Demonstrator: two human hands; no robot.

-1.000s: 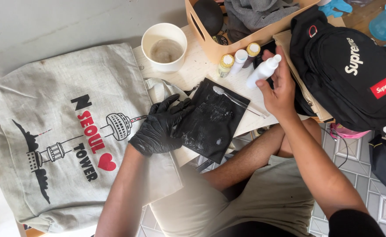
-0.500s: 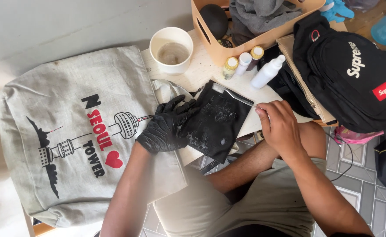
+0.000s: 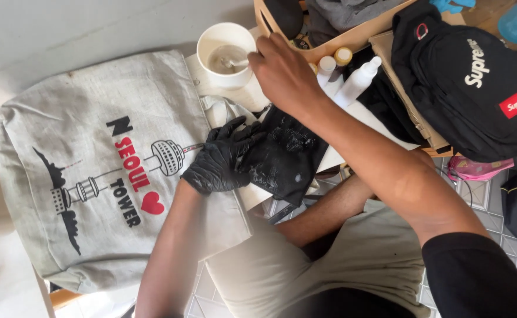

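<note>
The left hand (image 3: 220, 159), in a black glove, lay near the middle of the frame with its fingers spread flat, pressing the left edge of a black cloth (image 3: 285, 156). It gripped nothing; the palm rested partly on the grey tote bag (image 3: 64, 135) and the fingertips on the cloth. The cloth sat just right of centre on a white board (image 3: 249, 97), its surface flecked with pale marks.

The right hand (image 3: 282, 73), bare, reached across the upper middle of the frame to a white cup (image 3: 226, 56). Its fingers were drawn together at the cup's right rim, seemingly pinching a thin stick (image 3: 235, 62) that dipped into the murky liquid inside; the exact grip could not be made out. The forearm crossed over the cloth's upper corner.

The tote bag filled the left half of the frame, lying flat, printed with a tower, black and red letters and a red heart. Just right of the hand stood small bottles: one with a white cap (image 3: 326, 65), one with a yellow cap (image 3: 343, 56), and a taller white bottle (image 3: 357, 82) leaning. Behind them, at the top edge, was a cardboard box (image 3: 352, 38) holding dark and grey items. A black backpack (image 3: 476, 76) occupied the upper right, with a pink object (image 3: 476, 168) below it on the tiled floor (image 3: 476, 194).
</note>
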